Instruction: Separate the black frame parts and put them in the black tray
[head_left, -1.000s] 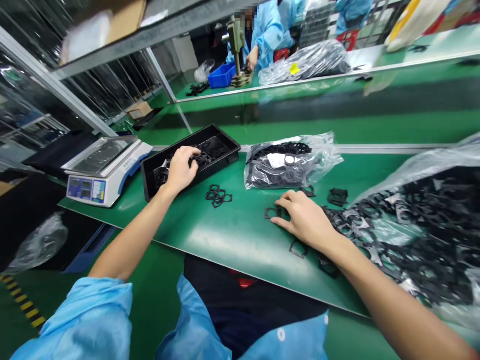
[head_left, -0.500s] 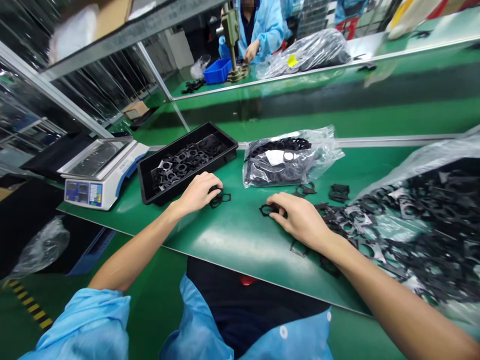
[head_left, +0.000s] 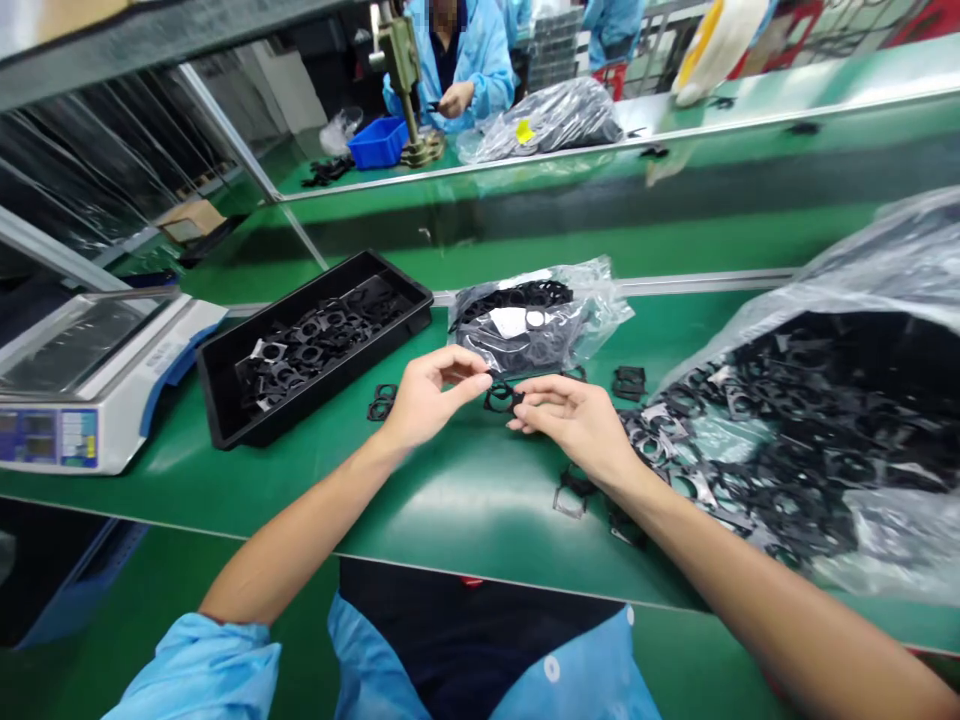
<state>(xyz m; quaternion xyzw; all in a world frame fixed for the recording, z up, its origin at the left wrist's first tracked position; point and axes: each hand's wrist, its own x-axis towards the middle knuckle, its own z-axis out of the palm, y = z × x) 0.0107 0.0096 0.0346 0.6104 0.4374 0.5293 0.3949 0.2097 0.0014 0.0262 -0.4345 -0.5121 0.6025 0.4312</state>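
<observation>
Between my two hands, above the green table (head_left: 450, 500), is a thin black plastic bracket (head_left: 498, 398) with a round opening. My right hand (head_left: 574, 420) pinches its right edge. My left hand (head_left: 435, 395) has thumb and forefinger closed at its upper left edge. To the left of my left hand lie small black brackets (head_left: 382, 402) on the table. Past my right hand a large clear bag (head_left: 810, 290) spills a heap of black brackets (head_left: 795, 440). A few loose brackets (head_left: 571, 495) rest below my right wrist.
A black tray (head_left: 315, 375) of brackets stands left, beside a white weighing scale (head_left: 112, 370). Behind my hands lies a clear bag of black parts (head_left: 532, 320). Across the divider a person in blue (head_left: 457, 70) sits by a hand press (head_left: 405, 85) and a blue bin (head_left: 379, 143).
My right hand has brought the bracket up beside my left hand, which has left the brackets on the table and moved right to meet it. The view has swung right.
</observation>
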